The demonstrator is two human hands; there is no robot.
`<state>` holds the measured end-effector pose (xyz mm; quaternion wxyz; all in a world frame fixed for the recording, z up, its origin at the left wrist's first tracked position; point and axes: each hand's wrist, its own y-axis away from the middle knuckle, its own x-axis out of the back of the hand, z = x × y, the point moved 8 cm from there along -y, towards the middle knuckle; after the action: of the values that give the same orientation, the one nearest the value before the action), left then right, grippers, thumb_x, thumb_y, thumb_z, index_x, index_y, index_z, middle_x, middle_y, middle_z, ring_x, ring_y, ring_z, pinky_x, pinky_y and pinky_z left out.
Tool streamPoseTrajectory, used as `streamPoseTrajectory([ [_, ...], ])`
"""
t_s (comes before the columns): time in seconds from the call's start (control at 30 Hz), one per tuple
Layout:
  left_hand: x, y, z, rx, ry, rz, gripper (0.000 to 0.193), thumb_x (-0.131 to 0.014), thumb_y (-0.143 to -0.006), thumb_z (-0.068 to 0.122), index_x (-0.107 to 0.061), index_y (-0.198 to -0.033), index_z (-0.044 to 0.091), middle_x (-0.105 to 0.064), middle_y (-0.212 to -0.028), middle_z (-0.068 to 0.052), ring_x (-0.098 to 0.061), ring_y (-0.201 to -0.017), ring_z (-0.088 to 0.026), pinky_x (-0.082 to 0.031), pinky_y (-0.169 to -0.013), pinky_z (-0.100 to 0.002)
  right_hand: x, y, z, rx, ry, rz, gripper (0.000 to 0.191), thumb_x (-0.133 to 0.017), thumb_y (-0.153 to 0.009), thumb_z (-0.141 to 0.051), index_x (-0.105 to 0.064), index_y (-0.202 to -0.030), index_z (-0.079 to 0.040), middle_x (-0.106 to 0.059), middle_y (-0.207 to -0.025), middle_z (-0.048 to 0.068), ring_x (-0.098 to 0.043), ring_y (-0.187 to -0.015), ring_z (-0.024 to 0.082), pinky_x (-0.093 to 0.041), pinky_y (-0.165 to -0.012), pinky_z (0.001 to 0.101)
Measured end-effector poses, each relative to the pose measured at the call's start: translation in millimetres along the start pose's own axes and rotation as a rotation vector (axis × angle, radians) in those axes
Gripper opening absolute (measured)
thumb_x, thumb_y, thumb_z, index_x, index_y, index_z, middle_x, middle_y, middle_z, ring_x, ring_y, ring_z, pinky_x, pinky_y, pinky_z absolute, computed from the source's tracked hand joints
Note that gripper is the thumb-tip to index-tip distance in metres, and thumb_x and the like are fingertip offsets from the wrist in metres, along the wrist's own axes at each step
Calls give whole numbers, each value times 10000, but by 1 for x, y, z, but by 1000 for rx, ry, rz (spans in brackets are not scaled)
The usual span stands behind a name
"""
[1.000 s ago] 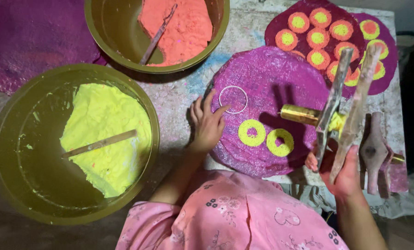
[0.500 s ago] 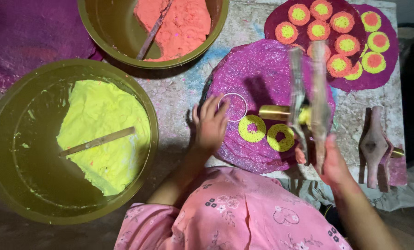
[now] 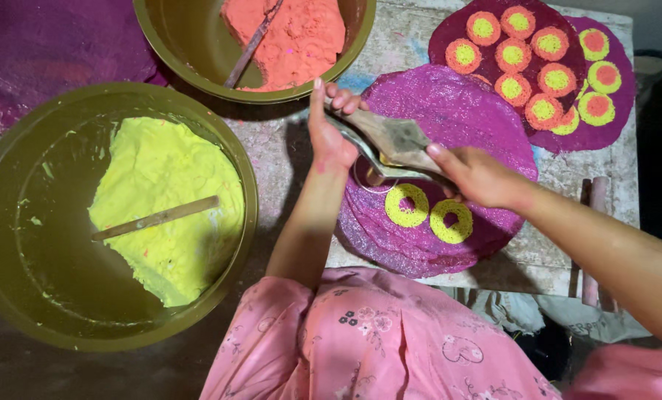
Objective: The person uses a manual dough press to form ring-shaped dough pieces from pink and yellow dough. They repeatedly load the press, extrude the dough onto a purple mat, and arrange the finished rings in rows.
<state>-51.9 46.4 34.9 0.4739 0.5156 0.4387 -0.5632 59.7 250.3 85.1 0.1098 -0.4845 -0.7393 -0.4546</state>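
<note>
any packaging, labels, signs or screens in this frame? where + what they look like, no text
None in view: no packages, labels, signs or screens.
What is there is unmarked: two olive bowls, one of yellow paste and one of orange paste, and purple sheets with yellow and orange rings.
Left hand and right hand hold a wooden press over the sheets; it bears no label.

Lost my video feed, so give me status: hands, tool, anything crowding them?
Left hand and right hand both grip the wooden press. Press over the purple disc, two yellow rings beside. Nothing blocking.
</note>
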Motion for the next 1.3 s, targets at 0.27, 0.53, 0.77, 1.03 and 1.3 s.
streamPoseTrajectory([
  [0.27, 21, 10, -4, -4, 30, 123, 291, -591, -999, 378, -459, -803, 208, -411, -686, 90, -434, -637, -78, -441, -760, -329, -6, 1, -12, 11, 136, -1, 800, -277, -1027, -610, -693, -758, 18, -667, -593, 151, -715, -595, 284, -561, -682, 455],
  [0.53, -8, -18, -15, -12, 40, 13, 285, -551, -995, 336, -435, -775, 197, -380, -652, 76, -396, -599, -90, -426, -690, -315, 20, 3, -22, 133, 327, 305, 648, -360, -1079, -519, -725, -939, -3, -675, -842, 294, -652, -864, 516, -495, -784, 577],
  [0.77, -18, -10, 19, -79, -91, 43, 303, -545, -1012, 311, -414, -769, 185, -314, -617, 71, -320, -536, -86, -379, -592, -306, -8, -5, -36, 260, 199, 270, 559, -350, -1089, -447, -649, -948, 3, -631, -772, 311, -632, -813, 527, -476, -744, 578],
  [1.03, 6, 0, -32, -47, -11, 162, 260, -569, -988, 295, -455, -776, 196, -408, -638, 69, -409, -575, -100, -434, -639, -323, 17, 11, -9, 353, 322, 289, 535, -386, -1108, -428, -695, -970, -14, -646, -822, 280, -620, -779, 498, -479, -724, 564],
  [1.3, -20, 47, -21, 95, -1368, -377, 808, -843, -806, 332, -404, -1445, 106, -549, -1409, -142, -518, -1262, -304, -418, -1083, -477, 66, 73, 63, 237, -25, 443, 634, -304, -1121, -509, -636, -898, -17, -544, -632, 108, -514, -601, 187, -424, -568, 365],
])
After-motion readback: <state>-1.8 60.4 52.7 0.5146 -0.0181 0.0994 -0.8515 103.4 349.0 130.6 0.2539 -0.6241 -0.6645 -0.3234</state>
